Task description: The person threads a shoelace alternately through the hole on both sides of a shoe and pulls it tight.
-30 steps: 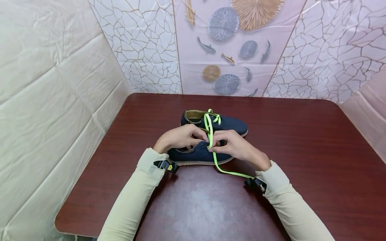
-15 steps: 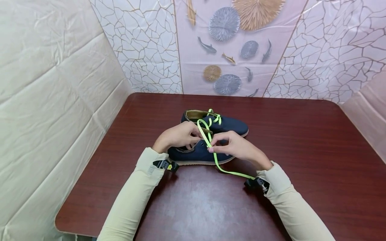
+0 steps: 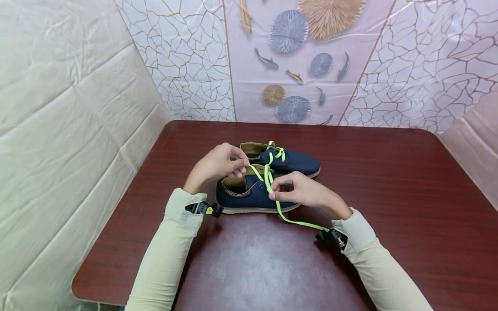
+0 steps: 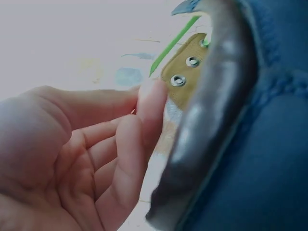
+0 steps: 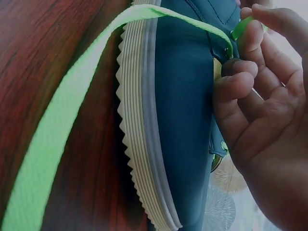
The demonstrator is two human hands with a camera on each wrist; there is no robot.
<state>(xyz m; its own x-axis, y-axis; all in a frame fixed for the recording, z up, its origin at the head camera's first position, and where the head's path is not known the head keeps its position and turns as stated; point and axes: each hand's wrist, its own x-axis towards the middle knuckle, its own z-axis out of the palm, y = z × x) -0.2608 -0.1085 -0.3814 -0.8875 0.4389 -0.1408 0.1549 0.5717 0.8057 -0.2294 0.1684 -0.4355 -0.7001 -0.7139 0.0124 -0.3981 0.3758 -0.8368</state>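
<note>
A navy shoe (image 3: pixel 249 202) with a pale sole sits on the table, toe to the right. Neon green shoelace (image 3: pixel 301 223) runs through its front eyelets and trails over the tabletop to the right wrist. Above the heel opening, my left hand (image 3: pixel 219 162) pinches the lace's other stretch between thumb and fingertips. In the left wrist view the tan inner flap (image 4: pixel 190 70) shows bare metal eyelets beside those fingers. My right hand (image 3: pixel 305 190) pinches a bend of lace just over the eyelets; the right wrist view has the lace (image 5: pixel 72 91) crossing the shoe's side (image 5: pixel 185 110).
Right behind stands a matching navy shoe (image 3: pixel 301 162), its green lace tied in a bow. Both rest on a dark red-brown table (image 3: pixel 389 181). A patterned backdrop (image 3: pixel 194 56) hangs along the far edge, with a pale quilted sheet (image 3: pixel 70 129) at the left.
The left hand has drawn back from the eyelets, up and to the left, bringing a lace end with it. The standing lace loop has shrunk and dropped. The right hand has hardly moved.
</note>
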